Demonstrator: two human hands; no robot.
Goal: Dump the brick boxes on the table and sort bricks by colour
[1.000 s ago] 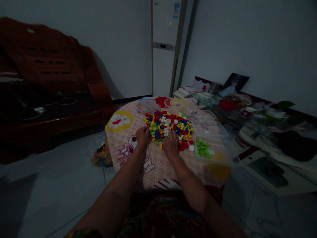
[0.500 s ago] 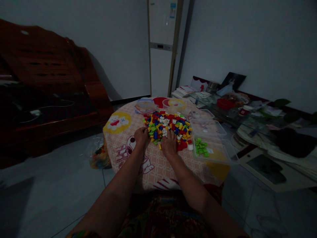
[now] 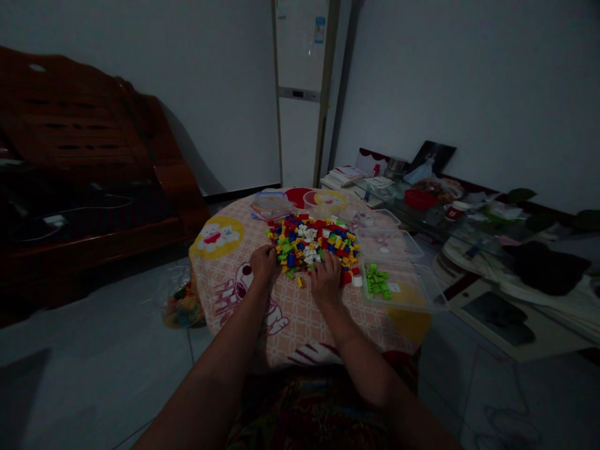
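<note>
A heap of toy building bricks in red, blue, yellow, green and white lies in the middle of the cloth-covered table. At the heap's left edge is my left hand, its fingers curled together; whatever they hold is hidden. My right hand reaches over the near right side of the heap, fingers apart and touching bricks. To its right, several green bricks sit in the left part of a clear plastic container. A single yellow brick lies near the heap's front, between my hands.
Behind the green bricks' container stands another clear container. Clear lids lie at the table's back left. A plastic bag is on the floor to the left. The glass side table on the right is cluttered; a wooden bench stands left.
The view has shifted slightly. My right hand has drawn back a little toward the heap's near right edge, uncovering white bricks. My left hand stays curled at the left edge.
</note>
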